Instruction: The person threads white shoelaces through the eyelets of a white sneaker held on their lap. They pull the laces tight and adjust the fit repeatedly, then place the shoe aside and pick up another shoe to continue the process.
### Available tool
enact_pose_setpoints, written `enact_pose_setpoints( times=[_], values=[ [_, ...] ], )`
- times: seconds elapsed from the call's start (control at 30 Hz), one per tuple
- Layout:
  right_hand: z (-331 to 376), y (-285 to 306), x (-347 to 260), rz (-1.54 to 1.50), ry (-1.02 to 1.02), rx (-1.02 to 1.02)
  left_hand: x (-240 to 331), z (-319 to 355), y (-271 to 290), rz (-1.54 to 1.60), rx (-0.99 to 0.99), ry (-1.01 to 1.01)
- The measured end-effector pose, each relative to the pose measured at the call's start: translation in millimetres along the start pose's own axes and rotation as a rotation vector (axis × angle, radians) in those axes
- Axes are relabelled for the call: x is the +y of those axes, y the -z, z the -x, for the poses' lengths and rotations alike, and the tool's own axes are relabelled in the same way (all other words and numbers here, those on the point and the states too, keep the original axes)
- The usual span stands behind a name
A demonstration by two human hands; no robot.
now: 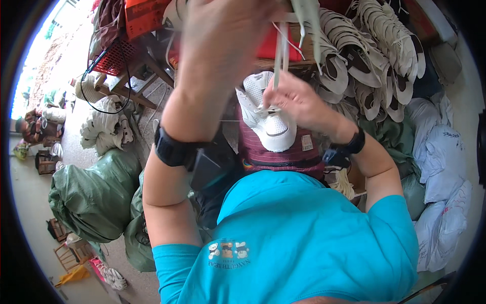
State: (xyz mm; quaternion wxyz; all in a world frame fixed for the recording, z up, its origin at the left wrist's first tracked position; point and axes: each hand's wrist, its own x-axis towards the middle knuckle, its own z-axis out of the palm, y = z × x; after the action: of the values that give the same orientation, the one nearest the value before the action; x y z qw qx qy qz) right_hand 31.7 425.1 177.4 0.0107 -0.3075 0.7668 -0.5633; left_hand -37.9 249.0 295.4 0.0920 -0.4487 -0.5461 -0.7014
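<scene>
A white sneaker (277, 133) with a perforated toe rests on my lap over a maroon striped cloth (248, 147). My right hand (298, 99) is at the sneaker's lacing, its fingers closed on a white shoelace (281, 48). That lace runs upward from the hand, past the edge of a bench. Raised high at the top of the picture is my left hand (233, 25), smeared by motion. Its fingers are partly cut off by the frame, so what they hold is hidden.
Stacked whitish shoe uppers (349, 48) hang at the upper right beside the bench. Green sacks (96, 195) lie to my left, and white sacks (440, 167) stand at the right. A red plastic basket (112, 57) is at the upper left on a wooden stool (136, 88).
</scene>
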Motion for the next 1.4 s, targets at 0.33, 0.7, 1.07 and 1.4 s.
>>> enact_pose_setpoints(
  times=[0.33,0.7,1.07,1.4],
  values=[
    [-6,84,25,-1.045,-0.345,0.261,-12,151,150,0.557,0.931,0.497],
    [59,196,71,-1.106,-0.501,0.807,9,297,263,0.585,1.241,0.557],
    [143,236,103,-0.312,-0.675,1.124,3,274,204,-0.669,0.915,0.599],
    [42,33,70,0.017,-0.517,-0.033,-69,203,19,-0.031,0.371,0.900]
  ],
)
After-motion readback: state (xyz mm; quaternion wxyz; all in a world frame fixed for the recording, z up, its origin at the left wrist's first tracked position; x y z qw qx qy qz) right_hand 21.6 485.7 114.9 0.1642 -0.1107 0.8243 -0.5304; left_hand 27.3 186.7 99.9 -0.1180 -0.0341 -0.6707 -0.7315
